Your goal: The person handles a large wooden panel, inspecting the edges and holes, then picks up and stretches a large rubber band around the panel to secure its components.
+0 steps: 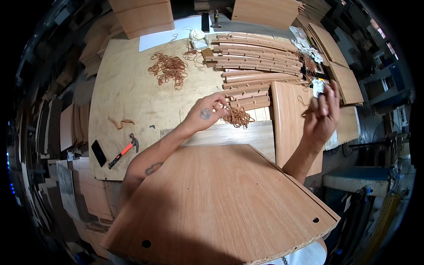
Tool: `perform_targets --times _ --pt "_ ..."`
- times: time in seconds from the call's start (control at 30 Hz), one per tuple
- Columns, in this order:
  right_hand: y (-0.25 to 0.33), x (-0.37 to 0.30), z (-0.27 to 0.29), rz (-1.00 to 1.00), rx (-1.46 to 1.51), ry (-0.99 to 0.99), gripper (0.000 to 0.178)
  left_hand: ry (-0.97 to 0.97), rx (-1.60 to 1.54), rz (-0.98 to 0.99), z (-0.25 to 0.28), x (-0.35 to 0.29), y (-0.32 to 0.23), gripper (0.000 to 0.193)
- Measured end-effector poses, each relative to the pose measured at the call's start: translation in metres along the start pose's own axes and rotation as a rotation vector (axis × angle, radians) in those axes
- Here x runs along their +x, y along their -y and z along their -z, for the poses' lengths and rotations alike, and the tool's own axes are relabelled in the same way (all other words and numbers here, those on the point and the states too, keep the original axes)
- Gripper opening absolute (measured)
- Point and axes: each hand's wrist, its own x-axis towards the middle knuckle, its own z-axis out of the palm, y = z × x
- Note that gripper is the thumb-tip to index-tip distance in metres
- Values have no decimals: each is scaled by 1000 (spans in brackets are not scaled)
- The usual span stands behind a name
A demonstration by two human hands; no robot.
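Observation:
A tangled pile of brown rubber bands [238, 117] lies near the middle of the table. My left hand [206, 113] reaches over the large wood-grain panel [221, 190], its bent fingertips closed on strands at the pile's left edge. To the right, my right hand [323, 112] is raised above a second wood-grain panel [289, 119], the fingers apart and partly bent, with nothing visible in them. The large panel lies across my front and has a dark round hole near each lower corner. Behind the pile are rows of curved wooden strips [260, 57] with small pegs.
A claw hammer [124, 151] and a black phone [99, 153] lie at the table's left, below a curled brown strip [120, 123]. Farther back sit another heap of rubber bands [168, 70] and a white bundle [197, 36]. Cardboard boxes [143, 17] stand at the far edge.

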Motion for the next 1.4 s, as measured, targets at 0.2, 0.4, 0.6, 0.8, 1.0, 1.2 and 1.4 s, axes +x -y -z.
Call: perform_targets --times 0.2,0.4,0.6,0.8,1.0,1.2,1.4 --pt "-20 -10 -14 -326 -121 173 27 117 -530 109 8 -1 -6 30" --pt "-31 -14 -16 -411 -168 231 30 186 -986 78 26 -5 -21 48" --pt "-35 -20 -26 -518 -164 290 44 337 -1355 -89 30 -5 -34 73" --pt "-47 -28 -36 -709 -104 315 57 270 -1417 -52 23 -11 -41 78" --pt "-65 -32 -38 -803 -8 318 55 284 -1424 -82 23 -11 -44 82" --pt "-82 -47 -50 -882 -173 303 57 285 -1211 -133 18 -7 -35 86" --pt "-115 -62 -46 -775 -257 259 77 218 -860 -161 7 -10 -44 81"
